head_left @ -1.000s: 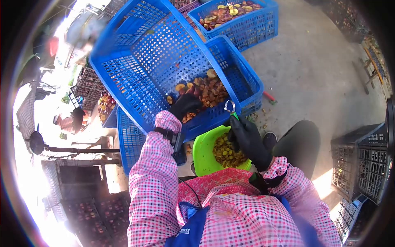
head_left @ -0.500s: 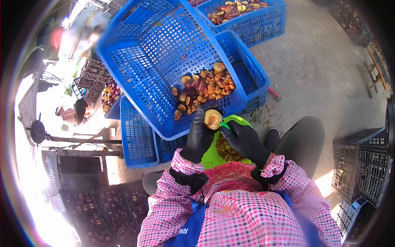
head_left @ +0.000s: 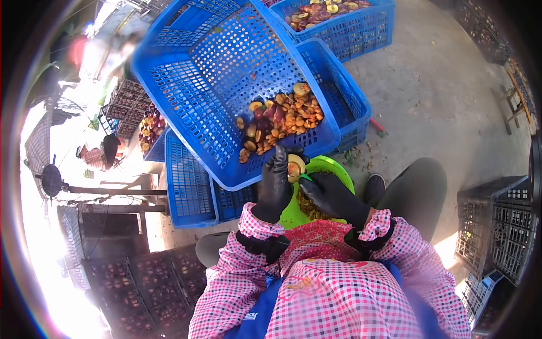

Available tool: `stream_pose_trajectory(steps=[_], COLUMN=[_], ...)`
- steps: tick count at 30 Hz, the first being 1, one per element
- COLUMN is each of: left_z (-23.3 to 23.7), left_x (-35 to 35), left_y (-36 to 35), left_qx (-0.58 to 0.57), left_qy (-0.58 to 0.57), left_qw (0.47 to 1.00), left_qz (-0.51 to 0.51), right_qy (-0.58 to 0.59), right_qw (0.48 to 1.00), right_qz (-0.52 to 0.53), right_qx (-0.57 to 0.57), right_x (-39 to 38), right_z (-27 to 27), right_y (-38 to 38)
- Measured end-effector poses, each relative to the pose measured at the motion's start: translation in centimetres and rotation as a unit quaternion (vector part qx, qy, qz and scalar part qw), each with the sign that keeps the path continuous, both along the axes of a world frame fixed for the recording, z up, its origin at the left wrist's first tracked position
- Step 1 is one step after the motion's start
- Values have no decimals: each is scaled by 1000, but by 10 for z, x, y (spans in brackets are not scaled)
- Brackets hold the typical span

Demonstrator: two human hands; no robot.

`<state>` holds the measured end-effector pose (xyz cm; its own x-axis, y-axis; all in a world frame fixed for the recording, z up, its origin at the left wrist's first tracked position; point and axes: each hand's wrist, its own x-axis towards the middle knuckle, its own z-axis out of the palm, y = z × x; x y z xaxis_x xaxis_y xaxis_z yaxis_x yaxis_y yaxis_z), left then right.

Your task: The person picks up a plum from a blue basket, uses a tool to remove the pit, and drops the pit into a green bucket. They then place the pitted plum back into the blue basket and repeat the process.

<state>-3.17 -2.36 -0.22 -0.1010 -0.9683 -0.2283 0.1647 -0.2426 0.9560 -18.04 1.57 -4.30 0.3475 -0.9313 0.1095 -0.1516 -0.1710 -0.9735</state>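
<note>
In the head view my left hand [head_left: 274,182], in a black glove, grips a halved plum [head_left: 295,166] with pale yellow flesh turned up. My right hand [head_left: 334,195], gloved too, is closed around a small green-handled tool [head_left: 305,177] held against the fruit; its working end cannot be made out. Below both hands a lime-green basin [head_left: 345,169] holds brownish scraps [head_left: 310,208], partly covered by my right hand. Just beyond my hands, a tilted blue crate [head_left: 197,138] contains orange-yellow pieces [head_left: 296,118] and reddish plum halves [head_left: 262,121].
Another blue crate [head_left: 361,37] with cut fruit stands at the back. Blue crates [head_left: 189,195] lie beneath and beside the tilted one. Dark crates [head_left: 494,220] are stacked at right; crates of dark fruit [head_left: 147,288] stand at lower left. A red-handled object [head_left: 377,125] lies on the floor.
Both hands have shifted slightly, with the fruit a little further right. The cut face looks more tilted, and the fingers of my left hand have moved around it.
</note>
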Motion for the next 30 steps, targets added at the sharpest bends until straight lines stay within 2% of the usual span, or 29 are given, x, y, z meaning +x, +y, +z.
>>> stream_pose_trajectory(steps=[2, 6, 7, 9, 10, 11, 12, 14, 15, 17, 18, 19, 20, 21, 22, 23, 24, 25, 26, 27, 28, 29, 30], left_z=[5, 9, 10, 12, 11, 9, 7, 2, -1, -4, 0, 5, 10, 15, 16, 6, 11, -13, 24, 52, 79, 95, 92], left_x=[3, 11, 11, 11, 9, 4, 1, -3, -5, -4, -2, 1, 3, 4, 5, 9, 31, 69, 81, 102, 121, 134, 142], left_y=[-3, -5, -4, -3, 1, 2, 3, 6, 7, 10, 13, 17, 18, 19, 22, 28, 14, 14, 12, 12, 5, -1, -13], left_qx=[-2, -9, -10, 42, 42, 7, -29, -74, -96, -121, -43, 34, 32, 59, 89, 0, 78, -52, -119, -171, -162, -141, -140], left_qy=[-19, -100, -100, -13, -12, 39, 89, 86, 78, 72, 159, 242, 241, 226, 209, 16, 131, -38, -94, -188, -453, -682, -683], left_qw=[999, 989, 989, 995, 995, 998, 995, 993, 992, 989, 986, 968, 969, 972, 973, 991, 974, 971, 957, 928, 832, 668, 668], left_qz=[-29, -112, -113, -94, -92, -57, -23, -15, 8, 35, -9, -53, -49, -6, 38, 131, 168, 232, 246, 271, 276, 262, 261], right_qy=[-25, -62, -67, -71, -143, -214, -214, -361, -361, -412, -410, -387, -364, -363, -349, -334, -334, -257, -178, -166, -167, -134, -100], right_qw=[995, 987, 980, 971, 942, 903, 904, 793, 792, 714, 714, 745, 774, 774, 807, 838, 837, 881, 915, 899, 901, 914, 924], right_qz=[31, 59, 78, 96, 127, 157, 161, 207, 205, 267, 269, 269, 269, 271, 274, 275, 276, 283, 286, 284, 280, 263, 249], right_qx=[97, 133, 171, 207, 275, 337, 334, 446, 447, 499, 499, 472, 443, 443, 390, 334, 334, 280, 222, 288, 287, 278, 272], right_x=[-1, -4, -3, -5, -7, -8, -7, -5, -5, -6, -5, -4, -3, -3, -3, -3, -2, -2, -3, -5, -6, -7, -7], right_z=[-2, 4, 5, 11, 19, 25, 30, 36, 33, 25, 29, 36, 40, 40, 39, 39, 38, 36, 35, 35, 35, 36, 37], right_y=[-3, -2, -1, 0, 3, 2, 3, 5, 6, 5, 7, 9, 10, 9, 10, 10, 11, 11, 10, 9, 7, 6, 7])
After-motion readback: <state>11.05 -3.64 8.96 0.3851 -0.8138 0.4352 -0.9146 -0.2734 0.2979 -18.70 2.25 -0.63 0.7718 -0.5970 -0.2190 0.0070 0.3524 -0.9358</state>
